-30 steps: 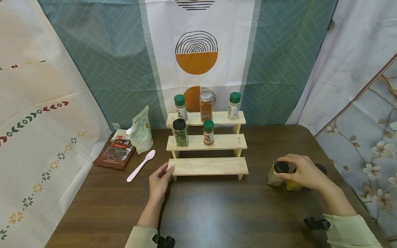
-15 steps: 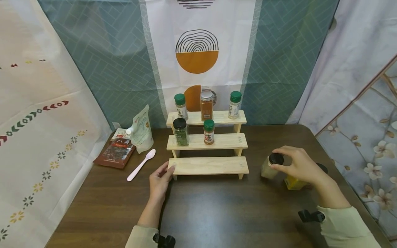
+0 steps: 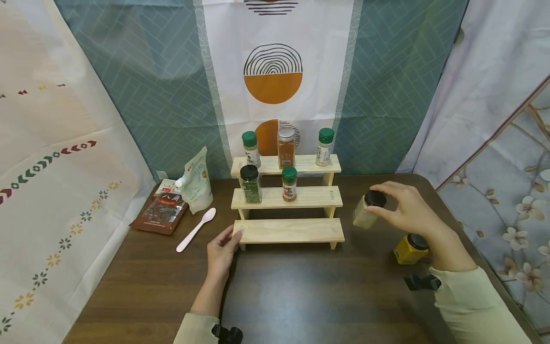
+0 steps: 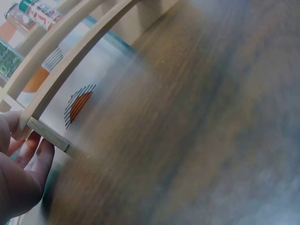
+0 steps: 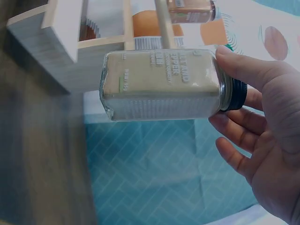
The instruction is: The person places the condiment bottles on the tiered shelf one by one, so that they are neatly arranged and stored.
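Note:
Between thumb and fingers my right hand (image 3: 406,208) pinches a spice jar (image 5: 159,86) near its black lid. It is square clear glass filled with pale beige powder, and in the head view it is held right of the rack. My left hand (image 3: 222,248) grips the left end of the lowest step of a three-tier wooden rack (image 3: 288,231); in the left wrist view the thumb lies on top and fingers curl below. On the middle step stand a black-lidded jar of green flakes (image 3: 251,186) and a green-capped jar (image 3: 290,185).
On the top step are two green-capped shakers, one left (image 3: 251,149) and one right (image 3: 324,147), around an orange-brown jar (image 3: 286,149). A yellow jar (image 3: 410,249) stands near my right forearm. Leftward lie a brown packet (image 3: 161,208), a white pouch (image 3: 196,184) and a pink spoon (image 3: 195,230).
My right hand has carried the beige jar away from beside the yellow jar, leftward and toward the back. The yellow jar is now more exposed. My left hand stays on the rack.

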A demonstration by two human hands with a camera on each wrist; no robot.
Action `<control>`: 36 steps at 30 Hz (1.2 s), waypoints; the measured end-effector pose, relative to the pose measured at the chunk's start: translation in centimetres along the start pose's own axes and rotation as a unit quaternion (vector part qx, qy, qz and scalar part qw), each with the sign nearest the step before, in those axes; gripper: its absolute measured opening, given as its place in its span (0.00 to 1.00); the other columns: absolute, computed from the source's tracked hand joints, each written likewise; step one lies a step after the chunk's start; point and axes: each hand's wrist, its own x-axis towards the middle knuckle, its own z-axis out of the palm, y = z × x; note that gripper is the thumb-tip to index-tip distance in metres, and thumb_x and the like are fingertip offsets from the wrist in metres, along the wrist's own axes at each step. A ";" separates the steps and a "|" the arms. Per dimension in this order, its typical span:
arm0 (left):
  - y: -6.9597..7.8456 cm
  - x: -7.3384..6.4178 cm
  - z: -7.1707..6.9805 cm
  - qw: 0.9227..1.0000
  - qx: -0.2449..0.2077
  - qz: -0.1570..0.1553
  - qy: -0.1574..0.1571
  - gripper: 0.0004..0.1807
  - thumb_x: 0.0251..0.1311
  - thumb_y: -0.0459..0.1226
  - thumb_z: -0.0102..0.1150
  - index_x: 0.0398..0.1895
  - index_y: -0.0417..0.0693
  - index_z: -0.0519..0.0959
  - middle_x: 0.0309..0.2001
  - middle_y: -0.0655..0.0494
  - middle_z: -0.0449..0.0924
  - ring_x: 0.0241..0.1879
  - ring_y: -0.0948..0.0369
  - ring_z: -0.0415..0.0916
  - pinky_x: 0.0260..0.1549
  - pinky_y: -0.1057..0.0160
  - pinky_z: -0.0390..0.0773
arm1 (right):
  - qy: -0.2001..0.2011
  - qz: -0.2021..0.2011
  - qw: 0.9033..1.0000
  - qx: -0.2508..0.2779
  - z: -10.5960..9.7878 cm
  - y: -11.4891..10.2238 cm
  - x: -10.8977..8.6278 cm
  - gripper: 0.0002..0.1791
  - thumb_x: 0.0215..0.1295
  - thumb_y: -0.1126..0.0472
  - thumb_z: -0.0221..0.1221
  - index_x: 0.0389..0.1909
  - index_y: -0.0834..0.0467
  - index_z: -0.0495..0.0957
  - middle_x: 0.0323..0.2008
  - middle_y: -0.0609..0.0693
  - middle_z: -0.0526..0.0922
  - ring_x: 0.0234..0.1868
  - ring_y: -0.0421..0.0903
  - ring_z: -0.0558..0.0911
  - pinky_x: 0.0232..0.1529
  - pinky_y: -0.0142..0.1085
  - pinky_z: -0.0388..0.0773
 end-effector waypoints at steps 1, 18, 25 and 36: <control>0.0 0.0 0.0 1.000 -0.001 0.000 0.000 0.23 0.61 0.36 0.72 0.58 0.37 0.82 0.38 0.54 0.84 0.35 0.67 0.81 0.37 0.71 0.82 | 0.001 0.000 1.000 0.000 -0.1 -0.1 0.3 0.27 0.49 0.65 0.77 0.52 0.66 0.82 0.45 0.58 0.86 0.45 0.58 0.85 0.44 0.55 0.79; -0.2 0.1 -0.1 1.000 -0.010 0.008 0.002 0.22 0.61 0.34 0.71 0.57 0.36 0.82 0.38 0.54 0.85 0.35 0.67 0.82 0.38 0.70 0.83 | -0.024 0.038 0.999 0.006 0.0 -1.8 5.5 0.28 0.60 0.60 0.73 0.58 0.67 0.79 0.49 0.61 0.82 0.52 0.61 0.80 0.52 0.59 0.76; 0.0 0.0 -0.1 1.000 -0.013 0.008 0.001 0.23 0.61 0.34 0.71 0.58 0.33 0.81 0.37 0.54 0.85 0.33 0.68 0.80 0.35 0.72 0.82 | -0.055 0.029 0.998 0.008 1.6 -2.2 7.6 0.29 0.64 0.58 0.70 0.61 0.70 0.76 0.53 0.64 0.81 0.57 0.63 0.78 0.58 0.61 0.73; -0.3 0.1 -0.1 1.000 -0.011 0.009 0.005 0.23 0.60 0.34 0.72 0.57 0.33 0.81 0.38 0.53 0.86 0.34 0.68 0.81 0.36 0.72 0.82 | -0.090 0.023 0.996 0.014 3.5 -2.6 10.1 0.29 0.65 0.56 0.69 0.62 0.68 0.76 0.52 0.63 0.81 0.51 0.60 0.80 0.51 0.56 0.77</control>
